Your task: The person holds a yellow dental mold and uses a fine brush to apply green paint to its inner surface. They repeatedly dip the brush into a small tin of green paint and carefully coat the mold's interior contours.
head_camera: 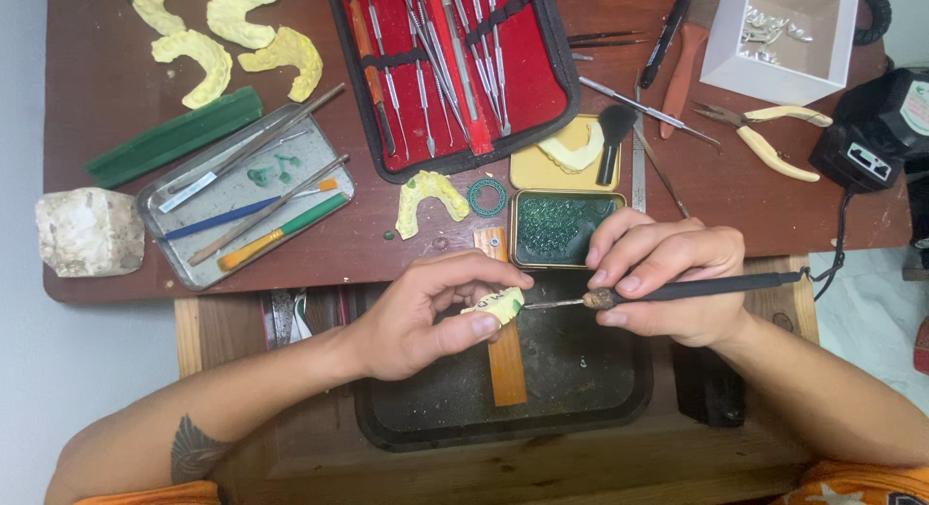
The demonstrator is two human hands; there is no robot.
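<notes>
A dark reddish-brown wooden table [106, 89] carries a grey metal tray [169, 200] of brushes, a red-lined case [542, 89] of steel instruments and a green-filled tin [520, 246]. The left hand [426, 316] pinches a small yellow dental cast [500, 305] above a black tray [619, 408]; the right hand [668, 273] grips a black-handled tool [716, 287] touching it.

Both hands [435, 311] [668, 273] close together, fingers pinched.

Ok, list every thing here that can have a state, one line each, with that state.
Left hand: closed on a yellow dental cast.
Right hand: gripping a corded black tool, tip at the cast.
Red instrument case: unzipped, lying open.
Green wax tin: lid off.
White box: open.
Yellow-handled pliers: lying unused, handles spread.
</notes>
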